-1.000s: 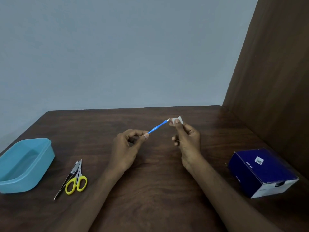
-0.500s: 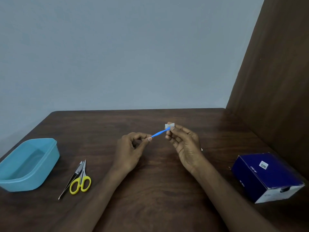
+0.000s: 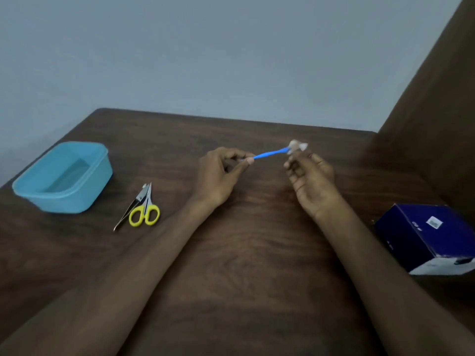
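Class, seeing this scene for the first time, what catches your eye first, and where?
Centre-frame, the left hand pinches a blue stick while the right hand pinches a white wad at its tip. A turquoise tub and yellow-handled scissors lie at the left; a navy box sits at the right.

You're holding a thin blue stick [image 3: 270, 153] in the air, slanting up to the right. Your left hand [image 3: 221, 176] pinches its lower end. A small white wad [image 3: 297, 146], blurred, sits at its upper tip, pinched by your right hand [image 3: 312, 181].
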`<state>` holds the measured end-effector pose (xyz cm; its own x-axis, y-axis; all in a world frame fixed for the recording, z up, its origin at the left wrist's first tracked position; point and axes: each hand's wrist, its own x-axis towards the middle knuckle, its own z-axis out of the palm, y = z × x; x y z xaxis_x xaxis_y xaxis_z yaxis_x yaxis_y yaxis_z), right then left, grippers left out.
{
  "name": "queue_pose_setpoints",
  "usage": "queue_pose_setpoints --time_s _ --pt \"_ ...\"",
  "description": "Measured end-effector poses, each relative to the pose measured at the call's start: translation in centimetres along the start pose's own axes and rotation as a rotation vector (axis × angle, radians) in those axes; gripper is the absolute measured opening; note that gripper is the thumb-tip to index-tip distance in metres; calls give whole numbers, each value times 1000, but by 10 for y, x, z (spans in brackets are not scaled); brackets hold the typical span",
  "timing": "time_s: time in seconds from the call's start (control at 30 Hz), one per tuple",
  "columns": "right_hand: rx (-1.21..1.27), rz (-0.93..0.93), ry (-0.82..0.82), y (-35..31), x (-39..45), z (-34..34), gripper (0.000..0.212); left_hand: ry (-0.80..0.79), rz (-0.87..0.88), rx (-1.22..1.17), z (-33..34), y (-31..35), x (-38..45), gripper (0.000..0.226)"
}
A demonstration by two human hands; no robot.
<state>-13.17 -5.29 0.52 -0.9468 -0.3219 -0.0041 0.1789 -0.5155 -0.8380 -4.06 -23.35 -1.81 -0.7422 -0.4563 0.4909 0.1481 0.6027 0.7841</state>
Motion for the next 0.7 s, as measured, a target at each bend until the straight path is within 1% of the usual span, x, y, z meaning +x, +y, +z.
queue_pose_setpoints --time_s 0.03,0.07,0.13,0.2,0.23,0.3,0.43,0.53,0.6,0.7 --pt "119 5 20 -6 1 -1 9 -5 6 -21 3 4 2 7" --pt "182 18 28 -3 2 -1 9 16 -21 -46 3 0 -1 5" --pt "138 -6 50 0 1 0 8 52 -53 -144 2 -1 -2 4" --pt "-3 -12 26 12 -4 5 7 51 -54 -204 0 -4 -6 2" --pt "-61 -6 -3 17 -8 8 8 32 -44 -201 -1 -4 -7 3" --pt "-89 23 -63 22 -17 17 11 10 -24 -153 -3 -5 -9 9" --pt "-2 76 -76 27 -26 23 16 14 -28 -122 -1 -8 -10 10" --pt "40 106 -75 26 -23 19 17 -35 -13 -125 1 -7 -11 8" --pt "57 147 -84 24 -19 16 26 -65 -2 -122 3 -7 -12 7" --pt "96 190 -88 22 -18 15 38 -50 -18 -124 2 -7 -11 9"
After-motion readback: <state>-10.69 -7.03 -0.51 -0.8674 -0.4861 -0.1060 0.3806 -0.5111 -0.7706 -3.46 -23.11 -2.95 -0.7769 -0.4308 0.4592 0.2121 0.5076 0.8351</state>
